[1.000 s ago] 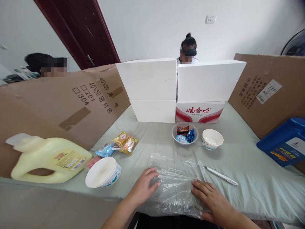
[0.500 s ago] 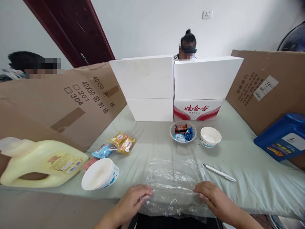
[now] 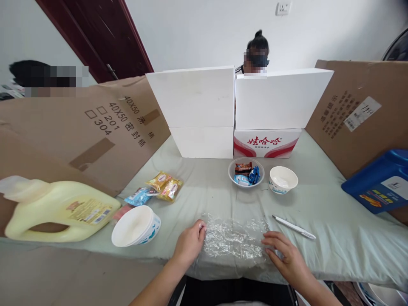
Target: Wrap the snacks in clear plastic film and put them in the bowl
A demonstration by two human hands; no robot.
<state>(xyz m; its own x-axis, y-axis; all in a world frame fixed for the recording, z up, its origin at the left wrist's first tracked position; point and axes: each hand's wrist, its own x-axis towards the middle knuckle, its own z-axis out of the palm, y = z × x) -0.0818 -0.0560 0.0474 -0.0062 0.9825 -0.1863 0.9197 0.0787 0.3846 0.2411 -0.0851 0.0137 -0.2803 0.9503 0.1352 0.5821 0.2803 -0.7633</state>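
Observation:
A crinkled clear plastic bag (image 3: pixel 234 240) lies at the table's near edge, between my two hands. My left hand (image 3: pixel 190 241) is closed in a pinch on its left edge, the thumb uppermost. At the right edge my right hand (image 3: pixel 283 253) has its fingers curved, with a bit of the plastic showing between thumb and fingers. Just beyond that hand is a white pen (image 3: pixel 293 227). To the left of my left hand stand white paper bowls (image 3: pixel 132 225), nested and tilted.
Wrapped snacks (image 3: pixel 164 185) lie at left beside a yellow jug (image 3: pixel 60 212). A clear bowl (image 3: pixel 246 187) holds small packets, near a paper bowl (image 3: pixel 283 179). White boxes (image 3: pixel 200 97), cardboard panels (image 3: pixel 105 127) and a blue bottle (image 3: pixel 379 182) surround the table. Two people are beyond.
The bag's near part has been folded away from me, so it covers less depth. My left hand has moved forward and turned into a pinch; my right hand moved slightly forward.

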